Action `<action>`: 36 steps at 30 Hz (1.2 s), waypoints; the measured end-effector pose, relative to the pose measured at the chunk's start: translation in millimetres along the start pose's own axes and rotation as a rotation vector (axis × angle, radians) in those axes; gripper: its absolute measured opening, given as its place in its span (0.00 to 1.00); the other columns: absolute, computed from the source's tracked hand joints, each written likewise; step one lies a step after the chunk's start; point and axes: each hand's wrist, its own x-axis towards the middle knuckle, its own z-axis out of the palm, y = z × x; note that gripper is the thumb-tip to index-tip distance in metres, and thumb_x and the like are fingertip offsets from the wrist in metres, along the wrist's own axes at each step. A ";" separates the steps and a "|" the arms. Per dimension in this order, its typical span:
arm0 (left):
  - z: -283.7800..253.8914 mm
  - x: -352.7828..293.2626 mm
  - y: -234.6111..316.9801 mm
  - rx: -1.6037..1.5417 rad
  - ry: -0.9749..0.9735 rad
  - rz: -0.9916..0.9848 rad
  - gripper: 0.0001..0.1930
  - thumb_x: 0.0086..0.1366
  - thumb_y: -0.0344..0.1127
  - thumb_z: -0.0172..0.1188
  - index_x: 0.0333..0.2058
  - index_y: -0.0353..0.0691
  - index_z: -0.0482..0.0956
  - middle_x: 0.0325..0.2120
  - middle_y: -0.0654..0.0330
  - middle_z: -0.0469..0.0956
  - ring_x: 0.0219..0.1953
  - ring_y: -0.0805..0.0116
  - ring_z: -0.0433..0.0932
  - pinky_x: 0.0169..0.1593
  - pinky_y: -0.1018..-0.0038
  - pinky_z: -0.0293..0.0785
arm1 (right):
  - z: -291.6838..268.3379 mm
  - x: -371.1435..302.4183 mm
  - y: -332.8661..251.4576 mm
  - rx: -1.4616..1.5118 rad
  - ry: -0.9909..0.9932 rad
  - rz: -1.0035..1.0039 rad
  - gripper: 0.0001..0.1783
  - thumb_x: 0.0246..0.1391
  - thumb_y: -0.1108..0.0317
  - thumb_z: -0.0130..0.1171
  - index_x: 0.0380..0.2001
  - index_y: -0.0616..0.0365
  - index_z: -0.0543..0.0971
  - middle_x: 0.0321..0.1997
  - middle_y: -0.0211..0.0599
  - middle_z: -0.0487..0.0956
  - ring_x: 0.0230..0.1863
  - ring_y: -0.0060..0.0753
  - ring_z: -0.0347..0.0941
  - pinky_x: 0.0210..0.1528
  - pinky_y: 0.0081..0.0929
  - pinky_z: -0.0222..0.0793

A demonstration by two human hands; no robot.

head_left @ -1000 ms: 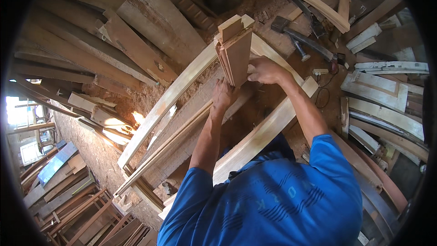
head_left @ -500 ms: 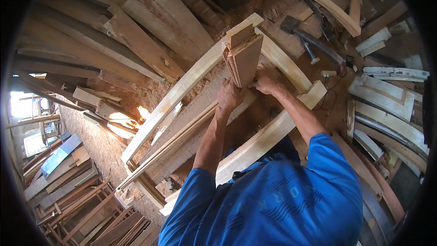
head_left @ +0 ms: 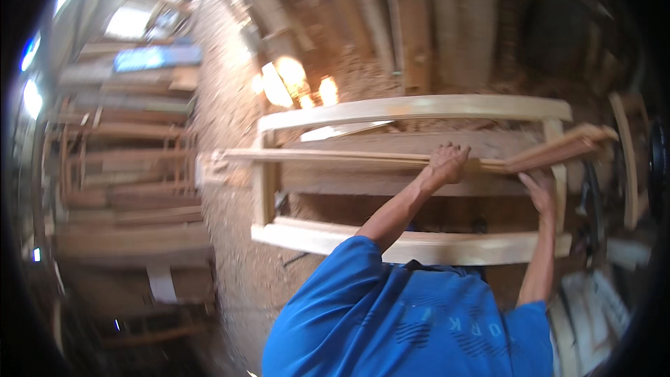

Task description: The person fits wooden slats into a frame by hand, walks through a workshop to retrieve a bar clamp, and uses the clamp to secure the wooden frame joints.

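Observation:
A bundle of long, thin wooden boards (head_left: 335,156) lies lengthwise over a pale wooden frame (head_left: 412,107) with gently curved long rails. Toward the right end the boards twist, so their broad brown faces show. My left hand (head_left: 449,162) is closed over the boards right of the frame's middle, fingers bent across their far side. Lower down and to the right, my right hand (head_left: 540,193) grips the near edge of the twisted end; some of its fingers are hidden behind the wood. Motion blurs both hands slightly.
Brown planks (head_left: 415,28) lean along the far side. Stacked lumber (head_left: 129,195) fills the left, with a blue-topped board (head_left: 157,57) on it. Sawdust covers the floor (head_left: 234,251). Curved pale wood pieces (head_left: 586,307) lie at the lower right.
My view has turned, so the frame now runs across the picture. The boards' right end has tipped down from near upright to lying rightward. My hands are farther apart.

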 end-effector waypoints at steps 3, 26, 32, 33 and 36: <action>-14.6 -41.1 -51.6 -0.098 0.043 -0.145 0.33 0.53 0.40 0.68 0.57 0.44 0.67 0.49 0.50 0.76 0.56 0.48 0.72 0.57 0.54 0.69 | 13.4 3.2 2.9 0.019 0.025 0.001 0.32 0.51 0.68 0.67 0.58 0.67 0.69 0.59 0.43 0.72 0.62 0.38 0.65 0.67 0.31 0.52; -25.1 -76.9 -199.7 -0.141 -0.490 0.001 0.40 0.51 0.38 0.66 0.65 0.51 0.66 0.51 0.46 0.78 0.55 0.48 0.76 0.58 0.59 0.72 | 75.1 -40.1 -57.7 0.046 0.520 0.093 0.47 0.46 0.53 0.73 0.61 0.69 0.63 0.55 0.55 0.74 0.57 0.48 0.69 0.62 0.41 0.62; -32.8 -73.9 -196.4 0.002 -0.704 0.103 0.51 0.58 0.45 0.65 0.72 0.46 0.41 0.61 0.43 0.69 0.59 0.49 0.73 0.63 0.59 0.69 | 78.2 -60.8 -59.5 0.131 0.393 0.009 0.30 0.57 0.55 0.66 0.55 0.64 0.73 0.56 0.49 0.76 0.57 0.45 0.70 0.61 0.39 0.64; -28.3 -74.1 -202.8 0.064 -0.671 0.186 0.52 0.58 0.47 0.65 0.72 0.45 0.39 0.64 0.43 0.63 0.61 0.49 0.71 0.64 0.59 0.67 | 82.8 -65.3 -60.8 0.134 0.403 0.012 0.30 0.57 0.55 0.66 0.55 0.64 0.73 0.56 0.49 0.76 0.57 0.45 0.70 0.61 0.39 0.64; -20.5 -71.2 -207.9 0.021 -0.693 0.153 0.53 0.57 0.51 0.65 0.72 0.42 0.39 0.69 0.44 0.55 0.66 0.49 0.63 0.66 0.59 0.63 | 96.9 -77.2 -61.2 0.403 0.582 0.022 0.30 0.62 0.53 0.61 0.59 0.63 0.71 0.61 0.44 0.72 0.62 0.39 0.66 0.65 0.38 0.60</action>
